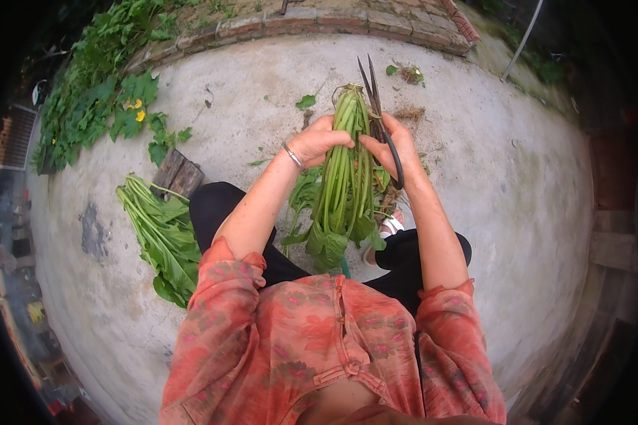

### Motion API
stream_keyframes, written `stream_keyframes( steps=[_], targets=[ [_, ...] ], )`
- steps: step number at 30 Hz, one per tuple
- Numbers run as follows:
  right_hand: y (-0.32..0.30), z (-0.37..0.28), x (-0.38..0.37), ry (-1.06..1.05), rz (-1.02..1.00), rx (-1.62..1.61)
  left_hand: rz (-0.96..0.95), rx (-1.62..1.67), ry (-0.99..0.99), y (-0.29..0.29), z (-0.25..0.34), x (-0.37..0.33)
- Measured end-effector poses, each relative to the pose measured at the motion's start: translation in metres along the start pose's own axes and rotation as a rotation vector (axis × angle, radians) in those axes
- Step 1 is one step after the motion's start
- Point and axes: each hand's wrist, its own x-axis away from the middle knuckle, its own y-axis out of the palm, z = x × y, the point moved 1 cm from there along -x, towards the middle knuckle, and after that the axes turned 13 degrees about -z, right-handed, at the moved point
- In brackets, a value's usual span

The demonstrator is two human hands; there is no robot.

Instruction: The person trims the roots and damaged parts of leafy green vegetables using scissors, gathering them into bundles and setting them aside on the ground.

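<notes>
I hold a bunch of leafy greens (344, 180) with long pale-green stems, stem ends pointing away from me and leaves hanging toward my lap. My left hand (319, 140), with a metal bangle on the wrist, is wrapped around the stems on their left side. My right hand (392, 145) grips the stems from the right and also holds dark metal scissors (376, 106), whose blades point away from me beside the stem ends. My forearms come out of red floral sleeves.
A second pile of leafy greens (161, 237) lies on the concrete ground (503, 177) at my left, next to a small wooden block (178, 174). A brick border (347, 23) and a leafy vine with yellow flowers (99, 99) edge the far side. Cut scraps (408, 72) lie ahead.
</notes>
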Motion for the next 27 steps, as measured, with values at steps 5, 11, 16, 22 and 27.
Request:
stream_keyframes(
  steps=[5,11,16,22,27],
  targets=[
    [-0.016,0.007,0.008,0.014,0.151,0.348,0.158,-0.56,-0.213,-0.009,0.008,0.002],
    [-0.01,-0.003,0.01,0.094,0.117,0.33,0.611,-1.374,0.04,0.013,0.024,0.005],
    [-0.004,-0.001,0.004,0.016,0.15,0.084,0.506,-1.067,0.003,0.003,0.023,0.006],
    [0.003,0.005,0.003,-0.065,0.175,0.021,0.367,-0.781,-0.02,0.007,0.02,0.004],
    [-0.004,-0.011,0.003,-0.08,0.219,-0.167,0.366,-1.007,0.059,0.022,0.02,0.004]
  ],
)
